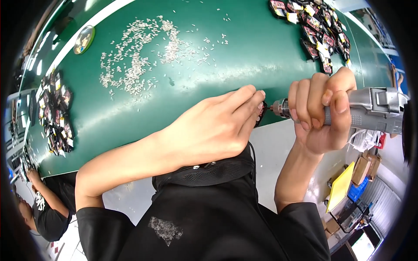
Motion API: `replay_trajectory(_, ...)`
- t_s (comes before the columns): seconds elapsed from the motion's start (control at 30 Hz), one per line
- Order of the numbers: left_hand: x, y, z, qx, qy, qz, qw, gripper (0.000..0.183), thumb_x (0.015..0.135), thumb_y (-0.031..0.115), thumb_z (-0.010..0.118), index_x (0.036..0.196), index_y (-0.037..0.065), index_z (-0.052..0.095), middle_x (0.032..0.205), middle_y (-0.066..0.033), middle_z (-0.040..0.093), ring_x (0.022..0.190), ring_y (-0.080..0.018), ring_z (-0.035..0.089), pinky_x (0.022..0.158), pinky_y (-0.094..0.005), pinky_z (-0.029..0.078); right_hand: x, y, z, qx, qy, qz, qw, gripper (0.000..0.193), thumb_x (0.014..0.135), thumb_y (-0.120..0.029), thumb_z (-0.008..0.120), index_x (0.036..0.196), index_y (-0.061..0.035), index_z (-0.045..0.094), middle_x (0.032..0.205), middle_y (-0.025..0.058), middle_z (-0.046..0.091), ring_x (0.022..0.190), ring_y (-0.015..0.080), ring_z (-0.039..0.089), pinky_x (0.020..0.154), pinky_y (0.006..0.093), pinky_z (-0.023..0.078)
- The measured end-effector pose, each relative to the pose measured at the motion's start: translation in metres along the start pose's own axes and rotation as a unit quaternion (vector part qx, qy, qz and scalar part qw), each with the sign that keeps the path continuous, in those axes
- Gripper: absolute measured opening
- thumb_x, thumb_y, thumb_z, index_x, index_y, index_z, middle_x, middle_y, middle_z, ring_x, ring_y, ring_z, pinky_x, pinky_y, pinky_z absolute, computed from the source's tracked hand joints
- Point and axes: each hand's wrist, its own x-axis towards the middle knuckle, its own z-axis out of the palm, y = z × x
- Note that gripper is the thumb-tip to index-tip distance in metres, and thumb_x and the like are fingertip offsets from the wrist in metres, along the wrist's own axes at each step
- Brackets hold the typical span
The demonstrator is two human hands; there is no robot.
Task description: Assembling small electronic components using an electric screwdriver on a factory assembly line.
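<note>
- I see the right hand (pixel 321 111) clenched around a grey power screwdriver (pixel 368 111), held level with its metal tip pointing left.
- The left hand (pixel 217 126) pinches a small dark part (pixel 261 112) between its fingertips, right at the tool's tip (the part is mostly hidden, so I cannot tell its shape).
- Both hands meet over the near edge of the green table (pixel 244 48).
- A loose scatter of small white pieces (pixel 139 61) lies further back on the table.
- Piles of dark parts sit at the left (pixel 56 115) and the far right (pixel 322 35), well apart from the hands.
- Another person (pixel 43 209) in a black shirt stands at lower left.
</note>
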Motion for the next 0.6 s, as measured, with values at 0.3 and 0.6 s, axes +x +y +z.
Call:
replay_trajectory(0.3, -0.055, 0.013, -0.042, -0.064, 0.073, -0.052, 0.994, 0.028, 0.072, 0.007, 0.06, 0.094, -0.01, 0.061, 0.107, -0.0173, 0.06, 0.103, -0.0266, 0.056, 0.072, -0.0308, 0.055, -0.012, -0.009, 0.013, 0.206, -0.019, -0.094, 0.974, 0.024, 0.084, -0.017, 0.068, 0.079, -0.0099, 0.046, 0.043, -0.004, 0.046, 0.034, 0.0047, 0.042, 0.037, 0.0165, 0.038)
replay_trajectory(0.6, -0.262, -0.033, -0.187, 0.342, 0.214, -0.5, 0.766, 0.034, 0.083, -0.004, 0.055, 0.117, 0.0, 0.058, 0.112, -0.0193, 0.06, 0.106, -0.034, 0.056, 0.092, -0.0385, 0.043, -0.02, 0.032, 0.022, 0.312, 0.131, 0.014, 0.941, 0.019, 0.097, -0.018, 0.047, 0.084, -0.0093, 0.037, 0.049, -0.0031, 0.031, 0.039, 0.0063, 0.028, 0.042, 0.0217, 0.03)
